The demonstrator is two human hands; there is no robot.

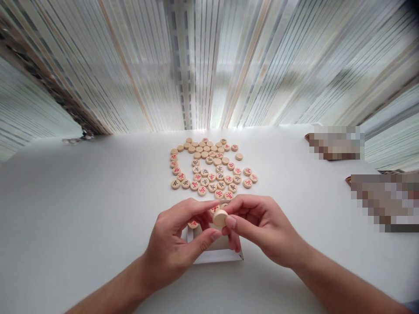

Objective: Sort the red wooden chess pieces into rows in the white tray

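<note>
Between the thumb and fingers of my right hand [262, 224] is a round wooden piece [220, 218], its blank side toward me. My left hand [181, 233] is beside it, thumb and fingers apart in a curve around the piece's left side; whether a fingertip touches it is unclear. Both hands hover over a shallow white box [219, 256], which they partly hide. A piece with a red character [193, 223] shows at the box's left edge, and another red-marked piece shows behind the held one. Beyond the hands lie many wooden pieces [211, 187], some with red or black characters, others blank.
The pieces spread over the middle of a white table [98, 209]. Two blurred-out items, one at the back right [334, 146] and one nearer at the right edge [382, 200], lie on it. A striped curtain [209, 65] hangs behind the table.
</note>
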